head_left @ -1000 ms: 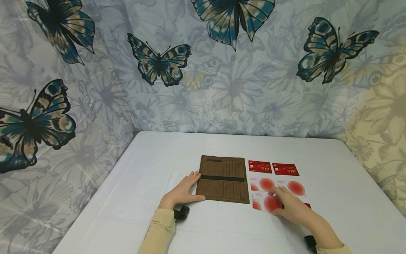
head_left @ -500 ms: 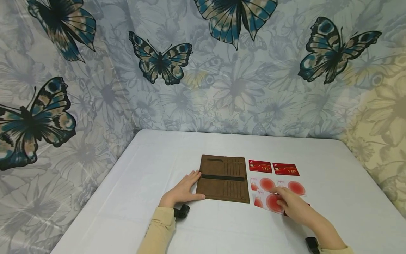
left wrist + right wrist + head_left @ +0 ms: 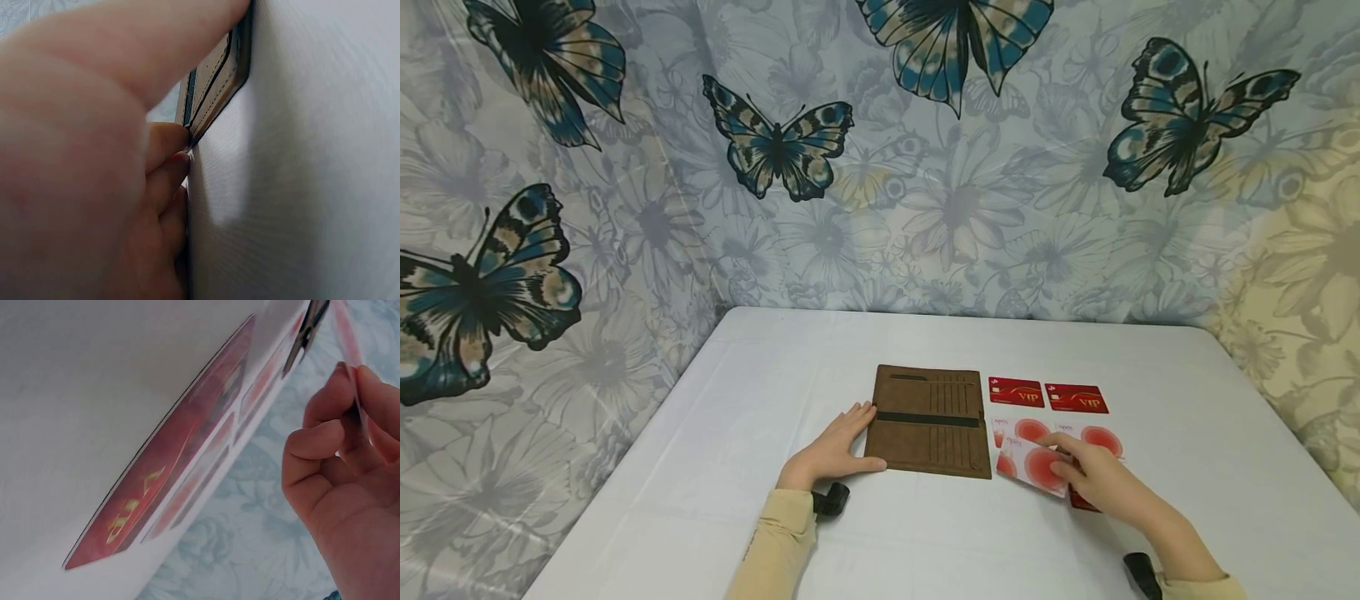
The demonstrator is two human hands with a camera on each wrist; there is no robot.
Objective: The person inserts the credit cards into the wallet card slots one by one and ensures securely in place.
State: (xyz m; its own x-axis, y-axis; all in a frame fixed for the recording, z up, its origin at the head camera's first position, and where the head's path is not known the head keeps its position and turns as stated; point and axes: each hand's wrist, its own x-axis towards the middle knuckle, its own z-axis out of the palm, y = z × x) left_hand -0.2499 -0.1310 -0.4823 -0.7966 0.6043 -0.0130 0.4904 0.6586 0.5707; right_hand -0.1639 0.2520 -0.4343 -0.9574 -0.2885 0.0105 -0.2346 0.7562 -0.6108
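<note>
An open brown wallet [image 3: 925, 450] with card slots lies flat on the white table. My left hand [image 3: 831, 447] rests along its left side, fingers straight and thumb at the near corner; the left wrist view shows the wallet's stitched edge [image 3: 215, 94] by the fingers. Between thumb and fingers, my right hand [image 3: 1101, 479] pinches a white card with pink-red circles [image 3: 1028, 465], tilted up off the table. In the right wrist view this card [image 3: 345, 331] appears edge-on. Beneath the right hand, a red card [image 3: 1084, 501] is partly hidden.
Two red VIP cards [image 3: 1016, 392] lie in the back row to the wallet's right. Two white-and-pink cards [image 3: 1102, 440] form the row before them, partly covered by the held card and right hand. A butterfly-patterned cloth [image 3: 955, 217] hangs behind the table [image 3: 790, 358].
The right hand has lifted the white-and-pink card from the table and tilted it. More of the red card under the hand now shows. The left hand and wallet stay put.
</note>
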